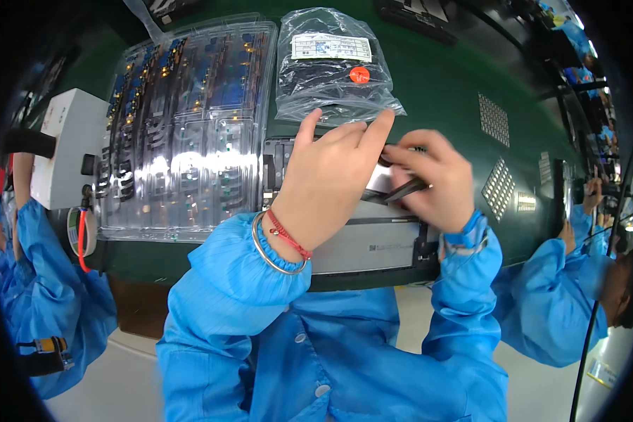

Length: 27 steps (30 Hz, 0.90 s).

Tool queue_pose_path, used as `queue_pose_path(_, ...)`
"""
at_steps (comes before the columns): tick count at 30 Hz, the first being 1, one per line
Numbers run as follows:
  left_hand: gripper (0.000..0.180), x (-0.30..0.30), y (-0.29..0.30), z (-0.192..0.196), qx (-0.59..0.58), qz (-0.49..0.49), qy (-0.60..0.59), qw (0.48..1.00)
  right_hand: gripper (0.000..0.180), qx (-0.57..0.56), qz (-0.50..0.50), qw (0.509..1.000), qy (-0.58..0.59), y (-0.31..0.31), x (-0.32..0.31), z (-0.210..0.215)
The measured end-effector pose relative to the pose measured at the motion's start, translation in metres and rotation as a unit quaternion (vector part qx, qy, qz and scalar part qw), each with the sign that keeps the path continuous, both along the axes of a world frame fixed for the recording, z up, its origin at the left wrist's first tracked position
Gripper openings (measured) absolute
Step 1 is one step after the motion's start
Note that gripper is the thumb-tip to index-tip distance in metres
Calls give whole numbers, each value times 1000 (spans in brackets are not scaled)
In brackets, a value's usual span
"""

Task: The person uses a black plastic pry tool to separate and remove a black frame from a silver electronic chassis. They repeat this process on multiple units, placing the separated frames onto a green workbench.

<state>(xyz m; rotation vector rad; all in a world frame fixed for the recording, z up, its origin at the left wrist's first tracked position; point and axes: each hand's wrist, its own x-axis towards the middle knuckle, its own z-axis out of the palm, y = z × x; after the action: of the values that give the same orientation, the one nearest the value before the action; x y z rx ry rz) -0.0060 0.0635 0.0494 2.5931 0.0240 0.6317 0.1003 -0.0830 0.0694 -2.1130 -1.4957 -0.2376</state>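
An opened electronic device, tablet-like, with a flat grey battery panel (366,247) along its near side, lies on the green table before me. My left hand (330,172) rests over its upper part, palm down, with fingers stretched toward the far edge. Beneath that hand, part of the device is hidden. At its right, my right hand (436,176) is closed around black tweezers (406,189), whose tip points left toward the device. Just past my left fingertips lies a clear plastic bag (316,88) with dark contents, a white label and a round orange sticker.
Clear plastic trays (183,141) filled with circuit strips stand left of the device. Beyond them is a white box (69,148). Sheets of small pale pieces (498,188) lie on the right of the green table (443,91). Blue-sleeved people (555,302) sit on both sides.
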Motion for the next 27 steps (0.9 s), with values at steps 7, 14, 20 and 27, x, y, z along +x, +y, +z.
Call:
queue_pose_path(7,48,-3,-15,11,178,6,-4,984,34,-1,-49,988,147,-74,38,26)
queue_pose_path(14,44,-6,-13,4,119,-9,17,993,30,-18,-68,993,95,-74,30,-7)
queue_pose_path(20,39,-13,-4,3,89,-29,35,995,20,151,-98,927,330,-63,16,-11)
queue_pose_path(27,33,-12,-4,1,132,-31,20,991,19,150,-112,908,375,-64,24,-18)
